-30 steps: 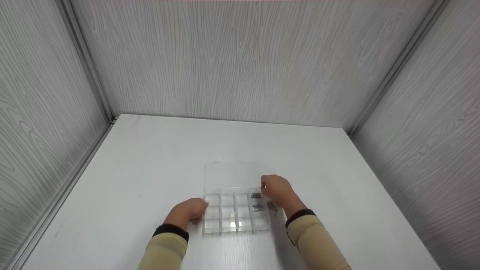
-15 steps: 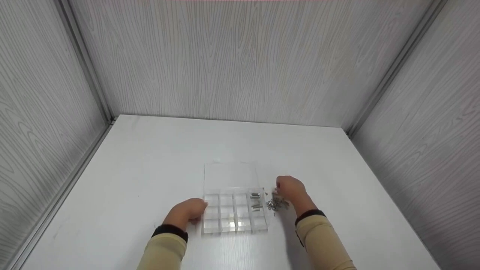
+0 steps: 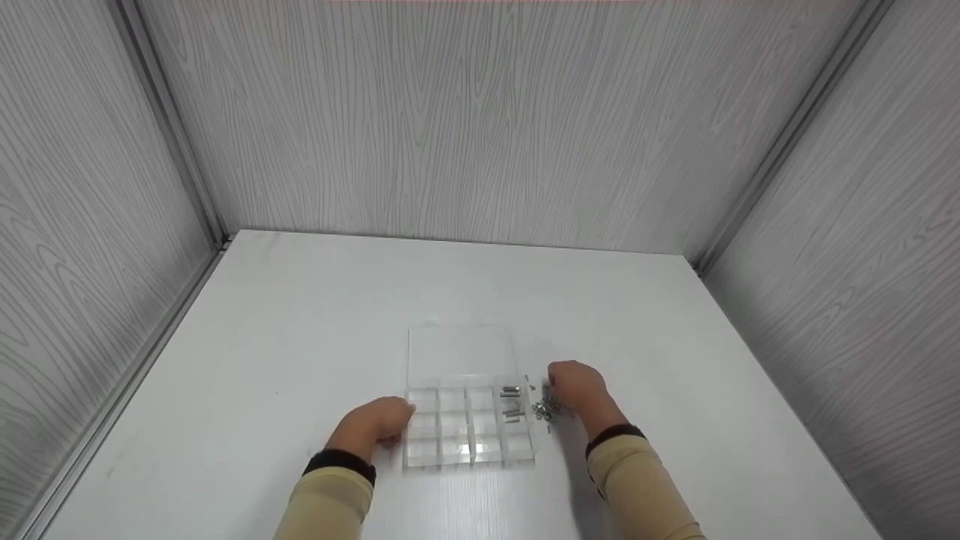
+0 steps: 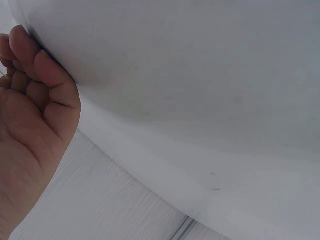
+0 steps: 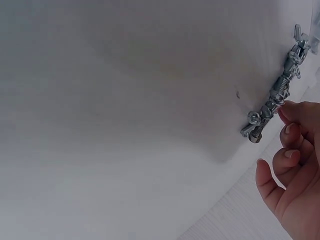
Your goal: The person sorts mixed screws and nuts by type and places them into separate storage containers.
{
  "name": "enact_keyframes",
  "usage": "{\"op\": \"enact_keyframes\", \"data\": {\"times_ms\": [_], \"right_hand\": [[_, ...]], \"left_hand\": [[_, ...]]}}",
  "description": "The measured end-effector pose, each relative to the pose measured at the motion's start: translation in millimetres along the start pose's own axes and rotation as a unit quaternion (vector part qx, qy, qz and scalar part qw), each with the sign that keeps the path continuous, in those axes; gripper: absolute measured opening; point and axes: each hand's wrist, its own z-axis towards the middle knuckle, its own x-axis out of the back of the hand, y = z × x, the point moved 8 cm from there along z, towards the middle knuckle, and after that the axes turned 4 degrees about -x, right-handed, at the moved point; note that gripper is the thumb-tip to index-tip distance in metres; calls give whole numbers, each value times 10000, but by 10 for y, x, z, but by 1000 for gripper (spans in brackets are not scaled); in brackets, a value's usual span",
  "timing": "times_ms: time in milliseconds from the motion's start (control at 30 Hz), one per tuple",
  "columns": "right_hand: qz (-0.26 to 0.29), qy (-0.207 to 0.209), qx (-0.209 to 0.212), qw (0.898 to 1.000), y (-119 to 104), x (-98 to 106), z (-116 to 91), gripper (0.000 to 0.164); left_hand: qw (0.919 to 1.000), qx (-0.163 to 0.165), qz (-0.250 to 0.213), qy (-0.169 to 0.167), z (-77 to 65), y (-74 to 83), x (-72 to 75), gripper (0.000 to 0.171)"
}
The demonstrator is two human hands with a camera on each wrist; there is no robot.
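A clear plastic compartment box (image 3: 424, 461) lies on the white table, its transparent lid (image 3: 461, 351) folded back behind it. My left hand (image 3: 379, 418) grips the box's left edge; in the left wrist view its fingers curl and the box is mostly out of frame. Metal bolts (image 3: 511, 391) lie in two compartments of the right column. Beside the box's right side is a heap of loose bolts and nuts (image 3: 546, 409). My right hand (image 3: 579, 388) is at this heap, thumb and forefinger touching the hardware (image 5: 277, 95); I cannot tell whether they pinch a piece.
A few stray small pieces (image 3: 532, 387) lie between the heap and the box. Grey wood-grain panels stand at the back (image 3: 465, 120), left (image 3: 82, 187) and right (image 3: 847, 225) of the white table (image 3: 300, 315).
My right hand has moved from the box's upper right compartment rightward to the heap of bolts, then slightly toward me. The left hand stays on the box edge.
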Motion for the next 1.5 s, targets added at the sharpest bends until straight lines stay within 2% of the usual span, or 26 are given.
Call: {"op": "enact_keyframes", "data": {"times_ms": [233, 433, 600, 733, 867, 1067, 1167, 1333, 1500], "right_hand": [[-117, -108, -126, 9998, 12, -43, 9, 13], [-313, 20, -25, 9995, 11, -25, 7, 15], [-124, 32, 47, 9999, -52, 47, -25, 15], [13, 198, 354, 9992, -197, 180, -80, 11], [162, 363, 848, 9956, -366, 296, -161, 9], [206, 401, 1385, 9893, -510, 348, -259, 8], [277, 351, 1555, 9868, -545, 346, -292, 7], [350, 46, 1827, 9825, -592, 281, -327, 4], [483, -127, 2036, 9778, -645, 229, -349, 7]], "left_hand": [[10000, -26, 22, 22, 19, 3, -6, 39], [9996, -208, 185, 8, 15, 26, 10, 40], [10000, -82, 9, -51, 0, -2, 2, 42], [9999, 6, -110, -102, 2, -23, -11, 43], [9999, -83, -42, -68, 16, -19, -12, 42], [10000, -54, -26, -66, 3, -1, 0, 40], [9999, -96, 18, -92, -10, 19, 5, 42], [9997, -218, 22, -83, -16, 35, 13, 43], [9995, -294, 87, -63, -10, 36, 13, 44]]}}
